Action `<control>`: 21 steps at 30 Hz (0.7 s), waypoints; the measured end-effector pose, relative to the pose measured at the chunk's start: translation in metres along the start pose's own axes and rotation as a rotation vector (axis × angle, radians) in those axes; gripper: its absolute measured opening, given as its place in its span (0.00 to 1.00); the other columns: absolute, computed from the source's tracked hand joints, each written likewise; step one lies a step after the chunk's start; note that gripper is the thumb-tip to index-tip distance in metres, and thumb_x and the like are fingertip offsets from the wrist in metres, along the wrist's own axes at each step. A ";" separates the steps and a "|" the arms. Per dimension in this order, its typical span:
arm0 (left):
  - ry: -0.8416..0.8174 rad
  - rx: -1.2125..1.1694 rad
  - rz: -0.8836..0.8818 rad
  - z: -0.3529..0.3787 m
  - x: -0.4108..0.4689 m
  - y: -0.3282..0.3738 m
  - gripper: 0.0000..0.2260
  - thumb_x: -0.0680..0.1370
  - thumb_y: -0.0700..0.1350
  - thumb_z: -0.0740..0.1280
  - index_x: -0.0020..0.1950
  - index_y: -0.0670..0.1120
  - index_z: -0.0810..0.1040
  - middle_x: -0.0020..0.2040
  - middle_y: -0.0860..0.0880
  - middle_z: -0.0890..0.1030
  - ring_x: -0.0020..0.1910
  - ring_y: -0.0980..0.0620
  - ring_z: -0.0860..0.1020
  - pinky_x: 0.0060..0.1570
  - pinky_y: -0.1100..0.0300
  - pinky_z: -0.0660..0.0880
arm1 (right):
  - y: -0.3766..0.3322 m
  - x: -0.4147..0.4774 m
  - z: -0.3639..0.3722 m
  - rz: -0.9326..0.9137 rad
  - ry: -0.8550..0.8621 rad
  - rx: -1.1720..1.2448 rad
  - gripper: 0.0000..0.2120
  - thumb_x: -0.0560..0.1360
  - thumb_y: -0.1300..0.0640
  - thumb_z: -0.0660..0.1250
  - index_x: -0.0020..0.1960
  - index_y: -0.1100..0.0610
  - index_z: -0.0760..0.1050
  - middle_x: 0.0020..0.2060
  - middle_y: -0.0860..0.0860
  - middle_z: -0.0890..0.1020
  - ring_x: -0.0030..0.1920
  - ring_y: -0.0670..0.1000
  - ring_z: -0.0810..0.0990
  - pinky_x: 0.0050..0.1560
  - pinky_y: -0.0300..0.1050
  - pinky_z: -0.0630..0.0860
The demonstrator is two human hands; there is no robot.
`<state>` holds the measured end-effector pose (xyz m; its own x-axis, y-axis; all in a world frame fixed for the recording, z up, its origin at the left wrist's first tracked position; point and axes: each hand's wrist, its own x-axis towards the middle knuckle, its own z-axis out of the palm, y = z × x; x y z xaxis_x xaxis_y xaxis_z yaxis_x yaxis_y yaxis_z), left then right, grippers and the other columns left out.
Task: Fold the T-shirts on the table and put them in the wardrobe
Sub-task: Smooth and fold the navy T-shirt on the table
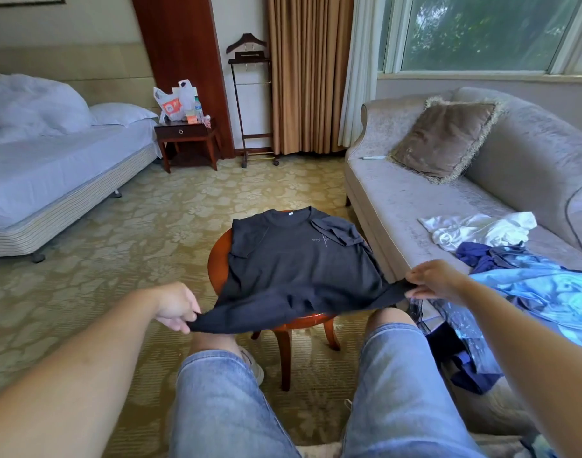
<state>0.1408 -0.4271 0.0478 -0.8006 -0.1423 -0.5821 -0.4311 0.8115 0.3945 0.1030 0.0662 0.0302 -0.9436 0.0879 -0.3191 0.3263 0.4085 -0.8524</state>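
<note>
A dark grey T-shirt (296,266) lies spread face up over a small round wooden table (216,262), collar at the far side, both sleeves folded inward. My left hand (175,305) pinches the shirt's near left hem corner, lifted off the table. My right hand (431,279) pinches the near right hem corner, and the hem is stretched taut between the two hands above my knees. A white garment (478,229) and a heap of blue clothes (540,292) lie on the sofa at my right.
A grey sofa (415,193) with a brown cushion (445,137) runs along the right. A bed (51,166) stands at the left, a nightstand (187,137) with bags behind it, and a valet stand (253,100) by the curtains. Patterned carpet surrounds the table.
</note>
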 end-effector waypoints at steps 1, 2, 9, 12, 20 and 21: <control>0.003 -0.004 0.004 -0.001 0.002 0.001 0.05 0.79 0.37 0.66 0.53 0.43 0.79 0.49 0.43 0.83 0.39 0.54 0.84 0.36 0.65 0.79 | -0.005 0.002 0.001 -0.010 0.055 0.036 0.03 0.78 0.68 0.64 0.51 0.68 0.76 0.38 0.59 0.81 0.29 0.46 0.83 0.34 0.36 0.81; 0.002 -0.017 0.012 -0.002 0.003 0.001 0.05 0.79 0.37 0.66 0.53 0.43 0.79 0.48 0.44 0.83 0.39 0.55 0.84 0.36 0.65 0.78 | -0.009 0.003 0.001 -0.031 0.080 0.088 0.03 0.78 0.68 0.64 0.50 0.67 0.76 0.38 0.60 0.81 0.29 0.47 0.83 0.32 0.37 0.81; -0.192 -0.018 -0.098 -0.024 -0.002 0.001 0.09 0.77 0.37 0.69 0.56 0.44 0.80 0.37 0.48 0.83 0.34 0.55 0.81 0.36 0.63 0.76 | -0.004 0.026 -0.012 0.012 0.188 -0.112 0.06 0.78 0.66 0.64 0.52 0.68 0.79 0.41 0.61 0.79 0.32 0.55 0.77 0.27 0.38 0.76; -0.119 -0.208 -0.065 -0.042 0.016 0.009 0.10 0.79 0.35 0.66 0.60 0.40 0.78 0.32 0.47 0.80 0.30 0.54 0.75 0.30 0.64 0.70 | -0.008 0.048 -0.019 -0.008 0.307 -0.072 0.05 0.78 0.65 0.65 0.49 0.67 0.78 0.36 0.59 0.79 0.32 0.55 0.76 0.27 0.37 0.77; 0.440 -0.955 0.052 -0.086 0.138 0.067 0.11 0.82 0.36 0.62 0.64 0.41 0.74 0.56 0.43 0.77 0.38 0.53 0.80 0.27 0.71 0.76 | -0.069 0.163 -0.004 -0.053 0.535 0.045 0.09 0.77 0.61 0.61 0.44 0.61 0.80 0.18 0.45 0.76 0.22 0.42 0.78 0.31 0.35 0.74; 0.478 -0.994 0.045 -0.091 0.157 0.074 0.11 0.82 0.36 0.61 0.64 0.41 0.75 0.57 0.43 0.76 0.39 0.53 0.80 0.27 0.71 0.76 | -0.079 0.181 0.000 -0.056 0.544 0.045 0.09 0.77 0.61 0.61 0.44 0.60 0.80 0.17 0.45 0.75 0.20 0.40 0.77 0.30 0.35 0.72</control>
<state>-0.0547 -0.4409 0.0506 -0.8096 -0.5029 -0.3026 -0.3686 0.0343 0.9290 -0.0940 0.0496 0.0396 -0.8482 0.5293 -0.0225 0.2653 0.3876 -0.8828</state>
